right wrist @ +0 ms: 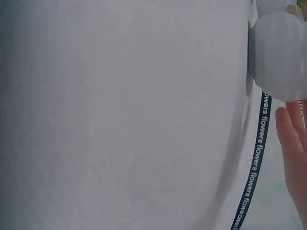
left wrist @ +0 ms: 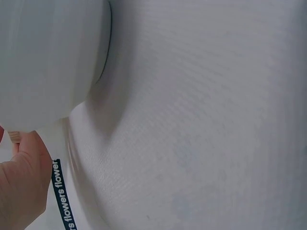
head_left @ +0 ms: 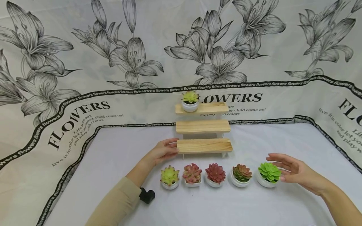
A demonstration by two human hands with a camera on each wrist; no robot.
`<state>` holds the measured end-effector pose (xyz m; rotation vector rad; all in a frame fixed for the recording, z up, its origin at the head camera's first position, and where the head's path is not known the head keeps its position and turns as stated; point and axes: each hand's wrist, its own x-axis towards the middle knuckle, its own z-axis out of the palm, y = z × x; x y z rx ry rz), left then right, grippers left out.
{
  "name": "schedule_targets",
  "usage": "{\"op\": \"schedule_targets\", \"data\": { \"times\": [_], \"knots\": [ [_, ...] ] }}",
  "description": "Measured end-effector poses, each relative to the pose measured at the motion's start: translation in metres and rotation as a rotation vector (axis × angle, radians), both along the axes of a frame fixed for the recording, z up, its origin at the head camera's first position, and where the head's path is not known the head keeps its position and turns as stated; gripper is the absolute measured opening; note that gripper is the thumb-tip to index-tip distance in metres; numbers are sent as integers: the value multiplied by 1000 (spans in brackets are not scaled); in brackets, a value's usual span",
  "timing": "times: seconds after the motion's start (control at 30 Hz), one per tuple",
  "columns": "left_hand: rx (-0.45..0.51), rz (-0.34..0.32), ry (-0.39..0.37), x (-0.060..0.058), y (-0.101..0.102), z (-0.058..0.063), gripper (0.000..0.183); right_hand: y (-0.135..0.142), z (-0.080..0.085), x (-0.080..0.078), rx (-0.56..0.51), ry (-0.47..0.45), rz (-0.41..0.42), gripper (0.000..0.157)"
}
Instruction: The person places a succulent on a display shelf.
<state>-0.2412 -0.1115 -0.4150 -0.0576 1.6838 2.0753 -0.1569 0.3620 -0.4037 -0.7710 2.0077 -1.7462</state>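
Shelf boards [head_left: 204,146] grained wd, pots [head_left: 263,181] smooth, backdrop [head_left: 158,108] cloth.

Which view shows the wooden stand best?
Head: it shows the stand with all three tiers. Left wrist shows at most a sliver by the left hand; right wrist, none I can make out.

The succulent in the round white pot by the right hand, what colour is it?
The succulent is bright green, clearest in the head view.

A flower-printed cloth [head_left: 147,108] hangs behind the white tabletop [head_left: 215,207]
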Motion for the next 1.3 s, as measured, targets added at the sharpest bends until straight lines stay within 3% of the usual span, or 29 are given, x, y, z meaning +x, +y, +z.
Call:
{"op": "schedule_targets", "data": {
  "times": [0.37,0.83,1.3],
  "knots": [
    [16,-9,8,-1,1,1,57,3,-2,0,74,-19,-4,65],
    [5,2,2,-1,0,0,56,-2,-7,0,211,-68,-72,69],
    [6,8,-1,1,1,2,55,-4,-15,-5,142,-113,42,67]
  ]
}}
